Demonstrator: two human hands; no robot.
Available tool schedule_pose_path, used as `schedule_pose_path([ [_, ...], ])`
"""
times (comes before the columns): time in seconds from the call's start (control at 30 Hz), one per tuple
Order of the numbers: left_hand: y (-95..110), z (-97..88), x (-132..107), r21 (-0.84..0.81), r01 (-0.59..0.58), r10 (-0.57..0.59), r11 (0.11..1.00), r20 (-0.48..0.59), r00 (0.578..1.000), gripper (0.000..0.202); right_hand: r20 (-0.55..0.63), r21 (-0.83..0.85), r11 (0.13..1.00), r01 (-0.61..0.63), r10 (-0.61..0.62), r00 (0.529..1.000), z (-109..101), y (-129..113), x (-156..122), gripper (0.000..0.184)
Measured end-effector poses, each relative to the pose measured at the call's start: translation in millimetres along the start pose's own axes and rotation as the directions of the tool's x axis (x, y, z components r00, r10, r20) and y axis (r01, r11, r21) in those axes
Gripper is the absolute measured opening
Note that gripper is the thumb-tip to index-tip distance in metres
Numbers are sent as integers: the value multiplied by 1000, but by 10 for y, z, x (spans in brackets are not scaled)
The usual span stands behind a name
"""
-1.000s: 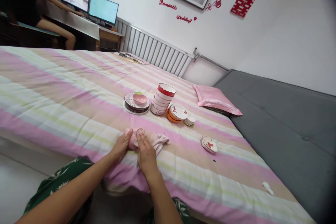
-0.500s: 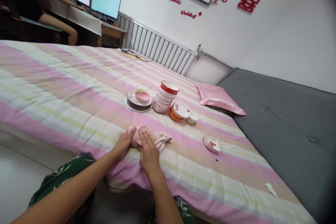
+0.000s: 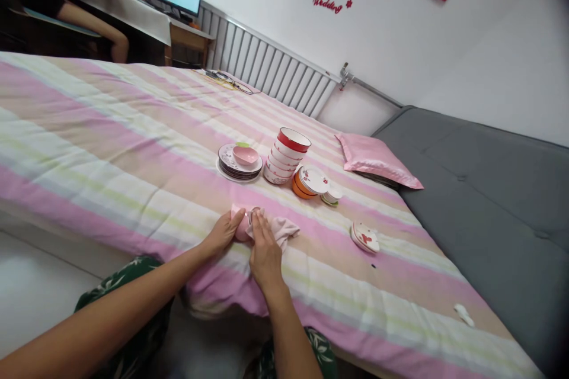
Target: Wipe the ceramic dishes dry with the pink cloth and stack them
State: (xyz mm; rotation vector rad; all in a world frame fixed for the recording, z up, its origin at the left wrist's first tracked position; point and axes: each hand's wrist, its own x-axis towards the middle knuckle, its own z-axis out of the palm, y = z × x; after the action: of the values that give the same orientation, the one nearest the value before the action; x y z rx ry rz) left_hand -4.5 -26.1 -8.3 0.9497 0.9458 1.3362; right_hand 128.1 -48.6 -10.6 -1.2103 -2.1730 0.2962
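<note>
My left hand is closed around a small pink rounded vessel, a cup or bowl mostly covered by my fingers. My right hand presses a pale pink cloth against the vessel's right side, fingers together. The loose end of the cloth trails right over the striped bedspread. Just beyond my hands stand a stack of plates with a pink bowl on top, and a tall stack of white bowls topped by a red-sided one.
Right of the bowls are orange bowls under a flowered plate, and small white dishes. Farther right lie cartoon-shaped dishes and a white scrap. A pink pillow rests by the grey headboard. A person sits at a desk.
The view has tilted slightly, so the wall decorations sit higher and the bed things farther right. Both hands keep hold of the pink vessel and cloth, with little other change.
</note>
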Motion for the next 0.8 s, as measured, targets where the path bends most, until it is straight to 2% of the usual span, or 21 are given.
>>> schedule_pose_path([
  [0.13, 6, 47, 126, 94, 8, -11, 996, 30, 999, 55, -96, 35, 994, -100, 103, 990, 12, 75, 39, 73],
  [0.23, 35, 54, 181, 171, 23, -31, 985, 44, 999, 54, -178, 150, 968, -201, 227, 957, -35, 164, 68, 70],
  [0.3, 67, 56, 192, 231, 33, -46, 972, 48, 998, 51, -256, 268, 914, -303, 371, 893, -96, 244, 83, 64],
  [0.4, 103, 77, 188, 310, 59, -88, 949, 78, 993, 54, -344, 419, 807, -416, 565, 750, -197, 370, 105, 50],
  [0.43, 109, 88, 186, 347, 58, -90, 936, 77, 993, 53, -354, 454, 786, -420, 592, 724, -226, 404, 116, 45],
  [0.5, 111, 113, 187, 397, 47, -81, 917, 70, 994, 51, -363, 500, 766, -405, 609, 705, -270, 451, 151, 38],
  [0.6, 101, 143, 195, 446, 29, -65, 894, 66, 996, 48, -364, 518, 781, -348, 570, 737, -307, 463, 243, 31],
  [0.7, 107, 154, 194, 473, -9, -46, 881, 105, 993, 47, -335, 509, 822, -255, 462, 821, -316, 423, 357, 32],
  [0.8, 178, 130, 174, 452, -85, 13, 888, 159, 987, 56, -266, 496, 855, -150, 314, 911, -302, 359, 431, 34],
])
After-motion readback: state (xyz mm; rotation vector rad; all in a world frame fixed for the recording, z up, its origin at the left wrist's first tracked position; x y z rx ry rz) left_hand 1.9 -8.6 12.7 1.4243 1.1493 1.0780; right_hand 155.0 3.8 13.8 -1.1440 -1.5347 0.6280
